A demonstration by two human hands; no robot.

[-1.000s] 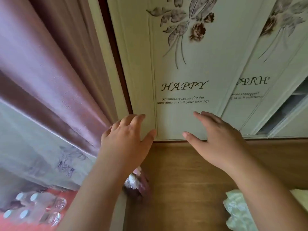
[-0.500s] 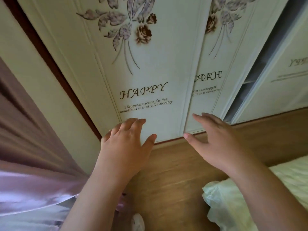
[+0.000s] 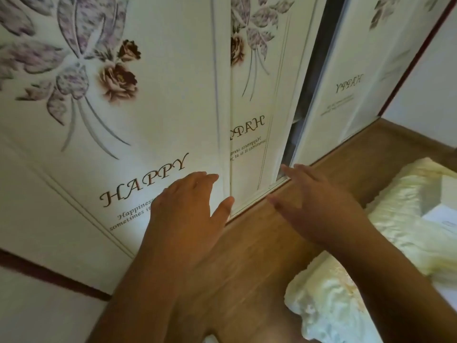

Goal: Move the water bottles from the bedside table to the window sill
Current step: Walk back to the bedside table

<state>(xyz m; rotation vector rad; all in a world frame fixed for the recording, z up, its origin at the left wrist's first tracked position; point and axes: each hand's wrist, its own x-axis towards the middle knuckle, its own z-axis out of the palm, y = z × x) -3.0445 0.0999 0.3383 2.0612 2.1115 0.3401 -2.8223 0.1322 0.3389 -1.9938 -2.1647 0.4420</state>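
Observation:
No water bottle, bedside table or window sill shows in the head view at this moment. My left hand [image 3: 188,216] hovers in front of a white wardrobe door, fingers spread, holding nothing. My right hand [image 3: 319,209] floats just to its right over the wooden floor, also spread and empty, with its fingertips near the foot of the wardrobe doors.
White sliding wardrobe doors [image 3: 138,100] printed with flowers and the word HAPPY fill the upper view, with a dark gap [image 3: 309,95] between two panels. Brown wooden floor [image 3: 257,253] runs below. Cream ruffled bedding [image 3: 405,219] lies at the right, with a white box [image 3: 442,216] on it.
The view has swung right: the pink curtain and the bottles at lower left have left the frame, and more wardrobe and bedding appeared. Both hands stay spread and empty.

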